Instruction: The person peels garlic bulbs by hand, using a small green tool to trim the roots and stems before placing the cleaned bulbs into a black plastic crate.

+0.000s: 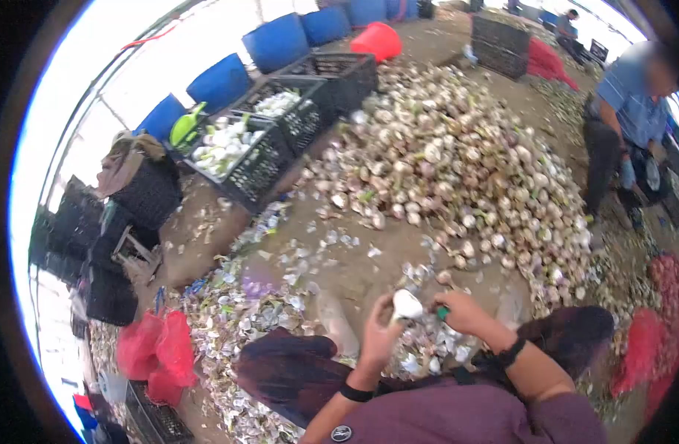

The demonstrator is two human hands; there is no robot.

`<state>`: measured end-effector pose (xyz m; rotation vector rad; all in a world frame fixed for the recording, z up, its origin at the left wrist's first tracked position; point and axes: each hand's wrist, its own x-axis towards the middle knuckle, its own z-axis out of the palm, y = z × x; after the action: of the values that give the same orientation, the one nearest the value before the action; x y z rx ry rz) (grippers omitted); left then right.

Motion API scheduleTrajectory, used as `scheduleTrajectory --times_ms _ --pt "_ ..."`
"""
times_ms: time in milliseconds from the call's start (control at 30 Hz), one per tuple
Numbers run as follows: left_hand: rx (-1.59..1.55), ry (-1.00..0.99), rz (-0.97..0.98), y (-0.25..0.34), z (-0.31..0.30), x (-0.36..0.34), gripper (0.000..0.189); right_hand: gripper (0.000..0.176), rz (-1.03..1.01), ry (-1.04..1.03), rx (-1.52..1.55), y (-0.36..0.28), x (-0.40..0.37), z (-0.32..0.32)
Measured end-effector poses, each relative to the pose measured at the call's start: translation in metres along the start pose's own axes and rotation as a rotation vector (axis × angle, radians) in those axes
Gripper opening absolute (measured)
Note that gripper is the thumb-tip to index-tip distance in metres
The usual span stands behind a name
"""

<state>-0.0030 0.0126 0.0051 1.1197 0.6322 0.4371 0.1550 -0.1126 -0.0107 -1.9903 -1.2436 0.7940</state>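
Between my knees, my left hand [382, 329] is closed around a white, peeled-looking garlic bulb [408, 305]. Close by on the right, my right hand [465, 314] grips a small tool with a green handle [443, 313]; its working end is too small to make out. The tool and the bulb are a short gap apart. Below both hands lie loose garlic skins [435, 344] on the ground. A large heap of unpeeled garlic bulbs [443, 155] spreads in front of me, its near edge just past my hands.
Black crates [261, 166] with white garlic stand ahead left, a green scoop [185, 126] on one. Blue barrels [276, 44] line the wall, near a red bucket [378, 42]. Red mesh bags [158, 348] lie left. Another person [635, 111] sits at right.
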Motion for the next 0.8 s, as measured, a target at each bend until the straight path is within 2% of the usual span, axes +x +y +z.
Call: scheduleTrajectory --times_ms 33,67,100,133,167,233,300,367,433,467,500,533,633,700,733,767,800 --pt "0.289 0.043 0.092 -0.003 -0.004 0.000 0.052 0.026 0.001 0.039 0.157 -0.006 0.004 -0.001" --pt "0.450 0.129 0.141 -0.029 -0.014 0.005 0.051 0.025 0.053 0.136 0.208 -0.010 0.003 0.001" --pt "0.642 0.125 0.201 -0.030 -0.018 0.006 0.052 0.025 0.105 0.232 0.259 -0.007 0.002 0.006" --pt "0.655 0.157 0.179 -0.019 -0.011 0.002 0.051 0.024 0.090 0.256 0.174 0.005 0.002 0.012" --pt "0.614 0.177 0.246 -0.034 -0.012 0.006 0.052 0.024 0.079 0.288 0.088 0.014 0.004 0.019" --pt "0.580 0.191 0.153 -0.012 -0.002 0.000 0.051 0.028 0.023 0.197 0.022 0.002 0.004 0.018" --pt "0.692 0.176 0.141 -0.022 -0.002 0.004 0.050 0.031 0.095 0.216 0.435 0.005 0.007 0.030" --pt "0.846 0.083 0.262 -0.030 -0.003 0.003 0.053 0.033 0.178 0.200 0.852 0.024 0.004 0.043" --pt "0.844 -0.027 0.101 -0.026 0.001 0.004 0.053 0.034 0.268 0.096 1.146 0.034 0.006 0.046" --pt "0.661 -0.070 0.046 -0.038 0.001 0.005 0.053 0.036 0.326 0.022 1.228 0.028 0.006 0.042" --pt "0.479 -0.119 -0.013 -0.013 0.008 0.003 0.053 0.040 0.391 -0.049 1.303 0.021 0.007 0.038" --pt "0.550 -0.133 -0.156 0.012 0.014 -0.007 0.060 0.037 0.460 -0.106 1.345 0.013 0.011 0.037" --pt "0.302 -0.148 0.018 -0.045 0.008 0.004 0.059 0.030 0.611 -0.239 1.294 0.011 0.035 0.043" --pt "0.211 0.077 0.028 -0.047 0.011 0.007 0.055 0.025 0.713 -0.309 1.208 0.027 0.048 0.045" --pt "0.189 0.199 0.054 -0.027 0.014 0.005 0.054 0.023 0.748 -0.356 1.119 0.038 0.056 0.041" --pt "0.169 0.322 0.076 -0.017 0.015 0.003 0.053 0.021 0.724 -0.434 0.942 0.042 0.067 0.032" --pt "-0.045 0.278 0.235 -0.046 0.002 0.011 0.052 0.019 0.432 -0.534 0.511 0.045 0.084 0.016"
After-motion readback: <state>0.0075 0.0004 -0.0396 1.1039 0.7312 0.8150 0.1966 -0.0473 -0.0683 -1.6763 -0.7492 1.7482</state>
